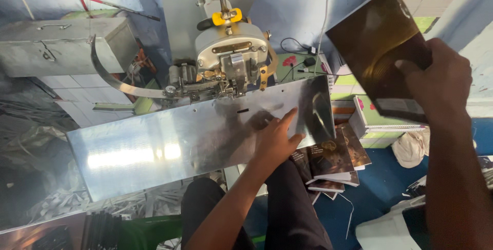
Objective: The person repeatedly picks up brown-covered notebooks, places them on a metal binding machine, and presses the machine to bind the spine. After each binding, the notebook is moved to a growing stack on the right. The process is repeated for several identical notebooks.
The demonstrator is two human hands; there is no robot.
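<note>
My left hand [275, 139] lies flat, fingers spread, on the right part of a shiny metal plate [169, 147], the slanted table of a wire stitching machine [231, 50]. It holds nothing. My right hand [441, 75] is raised at the upper right and grips a dark, glossy-covered booklet [375, 39] by its lower corner, tilted in the air clear of the machine. Just below the plate's right end, a loose stack of similar dark booklets [328, 160] lies on the floor.
A grey metal box [56, 47] stands at the left. Paper trimmings [128, 201] pile under the plate. At the right are a stack of green-and-white books [380, 119] and a white cloth bundle [411, 147] on the blue floor [390, 178]. My dark-trousered legs are below.
</note>
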